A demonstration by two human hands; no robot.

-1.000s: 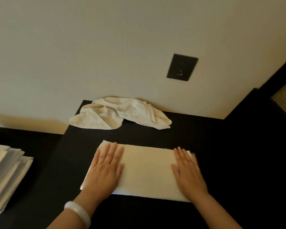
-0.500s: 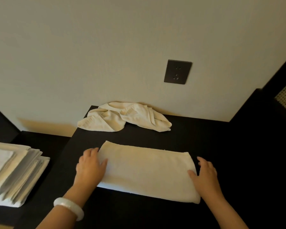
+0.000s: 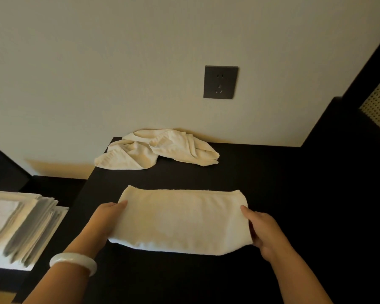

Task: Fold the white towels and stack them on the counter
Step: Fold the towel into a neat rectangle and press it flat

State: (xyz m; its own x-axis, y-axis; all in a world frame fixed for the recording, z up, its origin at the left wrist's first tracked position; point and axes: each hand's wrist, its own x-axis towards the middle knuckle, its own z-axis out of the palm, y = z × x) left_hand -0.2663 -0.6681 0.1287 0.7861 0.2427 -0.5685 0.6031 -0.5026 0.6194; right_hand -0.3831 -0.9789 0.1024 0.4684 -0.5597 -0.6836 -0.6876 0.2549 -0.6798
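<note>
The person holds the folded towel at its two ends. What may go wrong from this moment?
1. The left hand and the right hand grip only the short ends of the folded towel. Its middle has no support, so it may sag and the fold may open.
2. The stack of folded towels at the left looks fanned out, not squared. One more towel laid there might tilt or slide.

We find the folded towel (image 3: 180, 220) nearest, between the left hand (image 3: 103, 218) and right hand (image 3: 266, 231), over the counter (image 3: 283, 183). Behind it the crumpled towel (image 3: 156, 150) lies on the counter against the wall (image 3: 119, 62); the towel stack (image 3: 20, 222) sits left.
</note>
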